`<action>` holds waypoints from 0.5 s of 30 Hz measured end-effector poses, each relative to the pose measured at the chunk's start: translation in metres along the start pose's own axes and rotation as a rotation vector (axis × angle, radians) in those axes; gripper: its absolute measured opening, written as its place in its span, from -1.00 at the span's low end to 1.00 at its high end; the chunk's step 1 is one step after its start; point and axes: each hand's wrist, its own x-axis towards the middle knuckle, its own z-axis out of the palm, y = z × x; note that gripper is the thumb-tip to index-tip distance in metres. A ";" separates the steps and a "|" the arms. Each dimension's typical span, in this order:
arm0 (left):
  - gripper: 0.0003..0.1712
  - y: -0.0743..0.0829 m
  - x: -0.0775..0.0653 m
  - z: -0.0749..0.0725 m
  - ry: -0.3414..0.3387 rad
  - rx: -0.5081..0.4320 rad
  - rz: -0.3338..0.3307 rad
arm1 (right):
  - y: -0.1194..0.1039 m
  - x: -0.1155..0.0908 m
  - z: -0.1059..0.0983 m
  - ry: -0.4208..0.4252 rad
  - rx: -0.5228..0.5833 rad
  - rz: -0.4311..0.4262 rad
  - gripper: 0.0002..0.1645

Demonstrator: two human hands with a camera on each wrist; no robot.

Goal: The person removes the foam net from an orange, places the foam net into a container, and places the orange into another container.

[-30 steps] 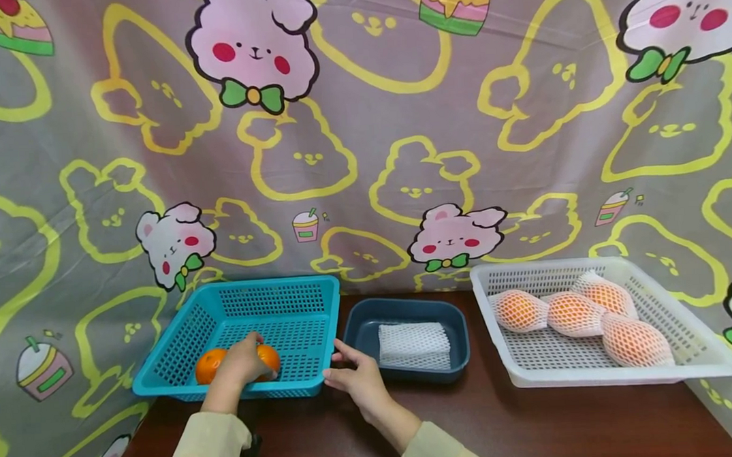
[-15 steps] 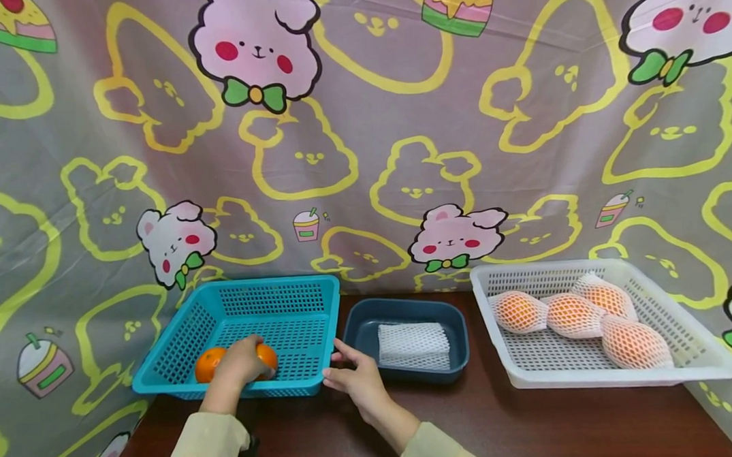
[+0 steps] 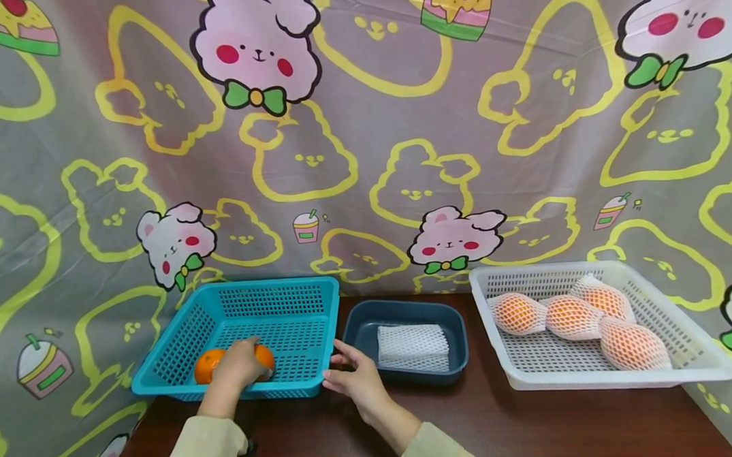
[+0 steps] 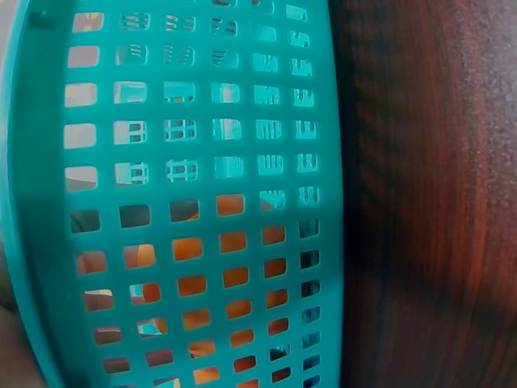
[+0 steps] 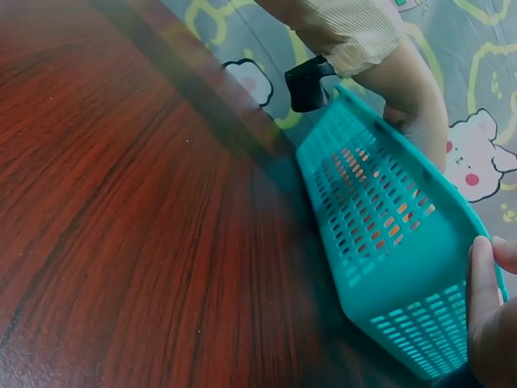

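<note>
Inside the teal plastic basket [image 3: 278, 287], at its near left, lie two oranges. My left hand [image 3: 239, 363] curls over the right-hand orange [image 3: 265, 359] and covers part of it. The other orange [image 3: 208, 366] sits just left of that hand. In the left wrist view the basket's slotted wall [image 4: 194, 194] fills the middle, and orange peel shows through its holes; most of the hand is hidden there. My right hand [image 3: 359, 380] holds the basket's right rim near the front corner, its thumb and fingers at the edge in the right wrist view.
Right of the basket stands a dark blue tray [image 3: 362, 309] holding white foam net sleeves [image 3: 413, 348]. Farther right, a white basket [image 3: 618, 379] holds several net-wrapped oranges [image 3: 572, 317]. A patterned cloth [image 3: 364, 187] hangs behind the dark wooden table [image 3: 473, 428].
My left hand and the orange under it have shifted slightly left, toward the other orange. The right hand stays on the basket rim.
</note>
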 end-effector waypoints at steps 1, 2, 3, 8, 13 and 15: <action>-0.14 0.000 0.000 0.000 0.001 0.000 -0.003 | 0.000 0.000 0.000 -0.004 -0.004 -0.001 -0.25; -0.14 0.001 -0.001 0.000 0.003 0.001 -0.005 | -0.001 0.000 0.000 -0.006 -0.005 -0.002 -0.25; -0.15 0.001 -0.001 0.001 0.004 0.000 -0.006 | -0.001 -0.001 -0.001 -0.010 -0.012 -0.005 -0.25; -0.19 0.003 -0.002 0.000 0.018 -0.002 -0.006 | -0.005 -0.001 -0.002 -0.034 -0.041 -0.007 -0.26; -0.25 0.007 -0.003 0.000 0.064 0.034 0.027 | -0.010 -0.001 -0.005 -0.049 -0.127 -0.016 -0.29; -0.27 0.009 -0.003 -0.001 0.083 0.054 0.036 | -0.013 0.000 -0.008 -0.059 -0.171 -0.025 -0.31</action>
